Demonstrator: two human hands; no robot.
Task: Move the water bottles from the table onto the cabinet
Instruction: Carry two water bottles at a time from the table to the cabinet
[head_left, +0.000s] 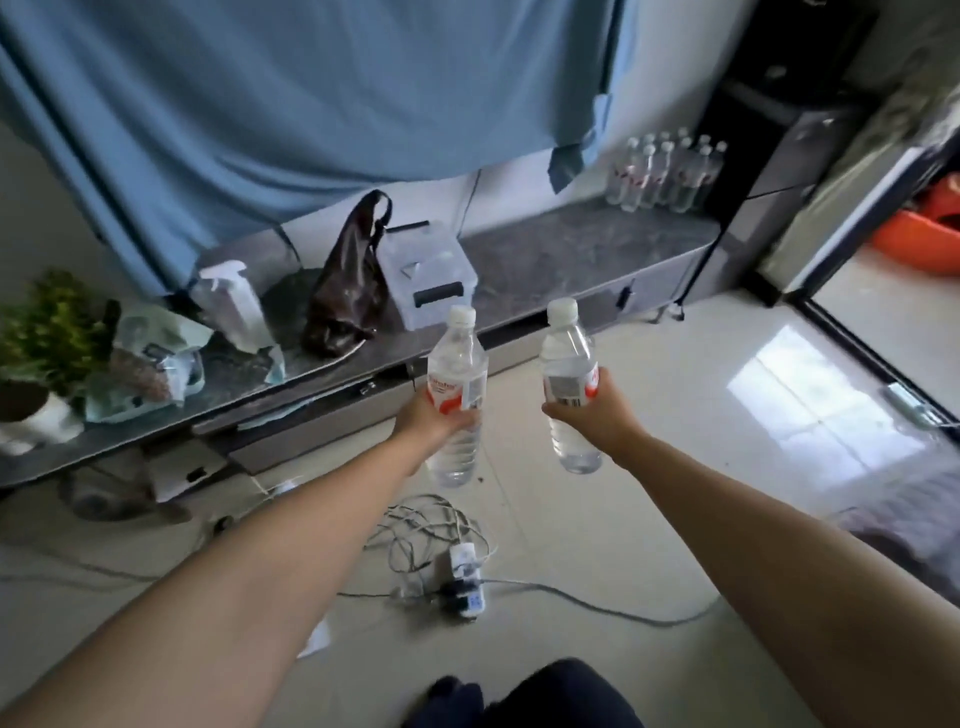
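I hold two clear water bottles with white caps and red-white labels, upright in the air over the floor. My left hand (428, 418) grips one water bottle (457, 358) around its label. My right hand (597, 415) grips the other water bottle (566, 353) the same way. Ahead runs the long low grey cabinet (561, 254). At its far right end stands a cluster of several water bottles (662, 174) against the wall. Both held bottles hang short of the cabinet's front edge.
On the cabinet sit a dark brown bag (348, 291), a clear plastic box (426, 275), a spray bottle (234, 301), packets (150, 364) and a potted plant (47, 343). A power strip with tangled cables (462, 566) lies on the tiled floor. A blue curtain (291, 104) hangs behind.
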